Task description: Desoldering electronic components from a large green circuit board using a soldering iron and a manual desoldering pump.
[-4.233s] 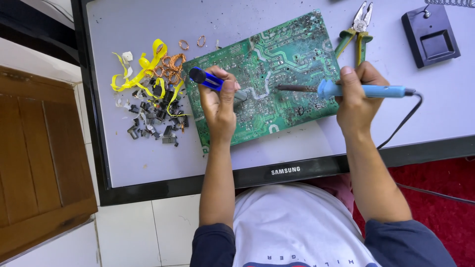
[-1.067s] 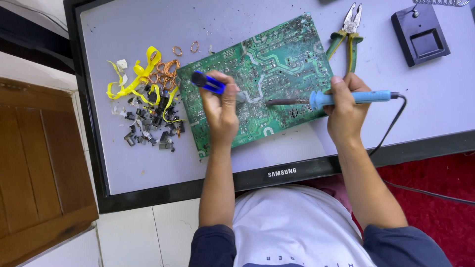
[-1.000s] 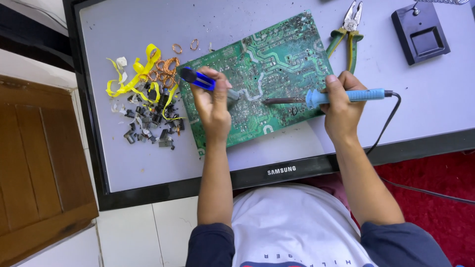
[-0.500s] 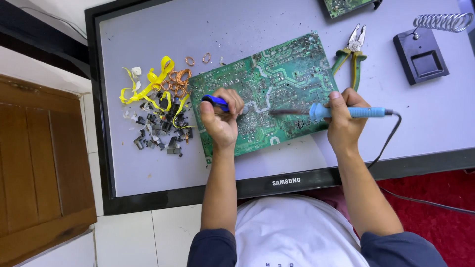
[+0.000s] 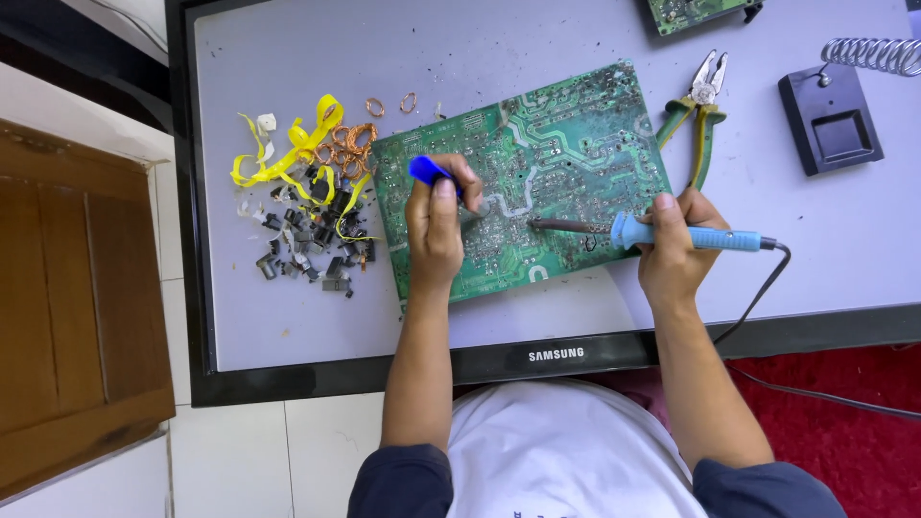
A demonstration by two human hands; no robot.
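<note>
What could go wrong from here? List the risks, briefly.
1. The soldering iron in the right hand has its tip on the green board, close to the left hand's fingers; a slip might burn them.
2. The iron's cord trails off the edge of the panel beside the forearm; a snag could jerk the tip.
3. The pile of scraps sits beside the board and could be scattered by the left forearm.

Second circuit board (image 5: 693, 11) and coiled iron stand (image 5: 875, 53) cut by top edge.
</note>
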